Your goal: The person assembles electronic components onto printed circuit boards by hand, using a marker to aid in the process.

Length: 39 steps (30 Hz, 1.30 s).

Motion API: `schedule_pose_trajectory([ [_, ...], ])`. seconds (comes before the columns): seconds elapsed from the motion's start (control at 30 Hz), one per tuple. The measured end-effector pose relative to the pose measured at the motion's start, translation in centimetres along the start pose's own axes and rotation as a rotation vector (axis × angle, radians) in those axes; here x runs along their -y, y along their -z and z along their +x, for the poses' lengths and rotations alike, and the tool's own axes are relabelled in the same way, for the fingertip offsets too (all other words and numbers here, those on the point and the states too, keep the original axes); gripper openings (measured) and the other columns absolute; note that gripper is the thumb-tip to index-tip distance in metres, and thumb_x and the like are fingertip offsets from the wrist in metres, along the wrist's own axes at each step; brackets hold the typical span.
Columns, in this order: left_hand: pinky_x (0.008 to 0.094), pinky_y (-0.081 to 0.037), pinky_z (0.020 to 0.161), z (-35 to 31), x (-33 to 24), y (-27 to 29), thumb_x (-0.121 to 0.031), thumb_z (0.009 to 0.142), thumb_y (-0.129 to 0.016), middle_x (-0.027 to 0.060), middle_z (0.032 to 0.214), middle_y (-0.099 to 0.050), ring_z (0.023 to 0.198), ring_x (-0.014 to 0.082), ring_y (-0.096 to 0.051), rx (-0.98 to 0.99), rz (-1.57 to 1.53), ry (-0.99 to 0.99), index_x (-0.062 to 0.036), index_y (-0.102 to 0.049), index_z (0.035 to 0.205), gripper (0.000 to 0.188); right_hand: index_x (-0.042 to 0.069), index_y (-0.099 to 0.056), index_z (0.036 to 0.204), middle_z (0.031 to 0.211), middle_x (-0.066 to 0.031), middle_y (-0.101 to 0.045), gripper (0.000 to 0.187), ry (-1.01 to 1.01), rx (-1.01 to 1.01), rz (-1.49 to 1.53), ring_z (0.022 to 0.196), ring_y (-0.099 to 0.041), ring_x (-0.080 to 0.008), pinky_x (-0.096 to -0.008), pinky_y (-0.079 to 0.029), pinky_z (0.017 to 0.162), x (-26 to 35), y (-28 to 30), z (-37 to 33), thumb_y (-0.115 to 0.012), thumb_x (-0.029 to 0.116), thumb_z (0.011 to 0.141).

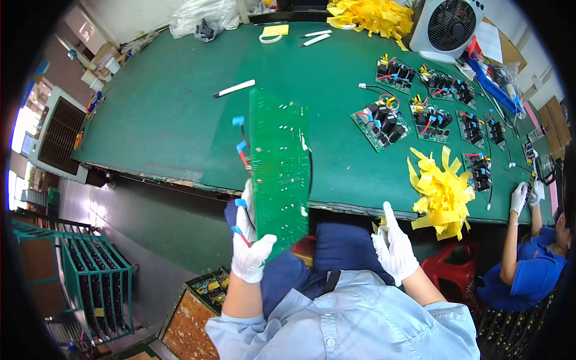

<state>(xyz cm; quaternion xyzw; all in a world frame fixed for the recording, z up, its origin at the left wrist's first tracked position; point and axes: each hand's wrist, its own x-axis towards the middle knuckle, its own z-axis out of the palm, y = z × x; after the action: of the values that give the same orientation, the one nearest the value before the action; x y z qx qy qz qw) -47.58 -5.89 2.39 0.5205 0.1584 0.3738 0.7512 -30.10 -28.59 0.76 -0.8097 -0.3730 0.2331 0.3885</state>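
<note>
A large green circuit board (279, 174) stands nearly upright in my left hand (251, 255), gripped near its lower left edge with the thumb on the face toward me. My left hand wears a white glove. Blue-tipped leads (241, 146), red and black, stick out past the board's left side; the parts on its far side are hidden. In front of my lap, my right hand (396, 249), also gloved, has its fingers apart. A small yellow bit (380, 222) shows by those fingers; whether they touch it I cannot tell.
Several circuit boards with black capacitors (381, 123) lie on the green table (180, 120), right side. Yellow strips are heaped (441, 195) near its front edge and at the back (372, 18). A white-handled tool (234, 89) and a fan (447, 27) rest there. A co-worker (522, 255) sits right.
</note>
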Motion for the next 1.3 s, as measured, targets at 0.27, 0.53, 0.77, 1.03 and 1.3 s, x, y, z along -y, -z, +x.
schedule_pose_trajectory([
  [0.27,0.0422,-0.048,0.079,7.9,-4.7,0.3,-0.020,0.050,-0.076,0.0254,0.121,-0.048,0.092,0.0363,-0.057,0.419,1.504,-0.685,-0.0063,-0.046,0.131,0.087,0.007,-0.020,0.147,0.085,-0.0012,-0.051,0.077,-0.020,-0.216,0.549,0.067,-0.047,-0.0062,-0.0182,-0.041,0.060,-0.7,1.9,1.6,-0.056,0.001,0.079],
  [0.53,0.0434,-0.047,0.080,8.9,-0.1,3.1,-0.018,0.055,-0.075,0.0269,0.121,-0.048,0.096,0.0381,-0.056,0.656,1.497,-0.597,-0.0082,-0.046,0.131,0.082,-0.001,-0.028,0.141,0.066,0.0006,-0.052,0.061,-0.098,-0.413,0.910,0.042,-0.034,-0.0026,-0.0166,-0.027,0.038,-0.9,6.9,1.1,-0.049,0.014,0.086],
  [0.77,0.0436,-0.041,0.090,8.0,1.2,4.1,-0.023,0.055,-0.077,0.0196,0.133,-0.042,0.115,0.0336,-0.048,0.600,1.623,-0.579,-0.0141,-0.044,0.135,0.087,-0.004,-0.031,0.138,0.052,0.0020,-0.036,0.063,0.094,-0.219,1.290,0.040,-0.031,-0.0059,-0.0201,-0.024,0.035,-1.6,9.1,1.5,-0.051,0.030,0.090],
  [1.03,0.0445,-0.041,0.091,7.7,1.2,4.0,-0.020,0.057,-0.076,0.0180,0.134,-0.041,0.116,0.0343,-0.047,0.565,1.594,-0.563,-0.0142,-0.043,0.135,0.085,0.006,-0.033,0.142,0.077,0.0021,-0.047,0.069,-0.210,-0.231,0.398,0.058,-0.039,-0.0053,-0.0173,-0.031,0.051,-3.6,11.9,1.0,-0.055,0.004,0.078],
  [1.3,0.0435,-0.041,0.091,7.7,1.0,3.7,-0.015,0.055,-0.076,0.0196,0.134,-0.042,0.114,0.0358,-0.049,0.564,1.609,-0.612,-0.0105,-0.041,0.136,0.089,0.003,-0.029,0.141,0.050,0.0006,-0.043,0.072,-0.243,-0.102,1.040,0.035,-0.031,-0.0053,-0.0180,-0.023,0.033,-2.3,12.4,-0.7,-0.061,0.011,0.078],
])
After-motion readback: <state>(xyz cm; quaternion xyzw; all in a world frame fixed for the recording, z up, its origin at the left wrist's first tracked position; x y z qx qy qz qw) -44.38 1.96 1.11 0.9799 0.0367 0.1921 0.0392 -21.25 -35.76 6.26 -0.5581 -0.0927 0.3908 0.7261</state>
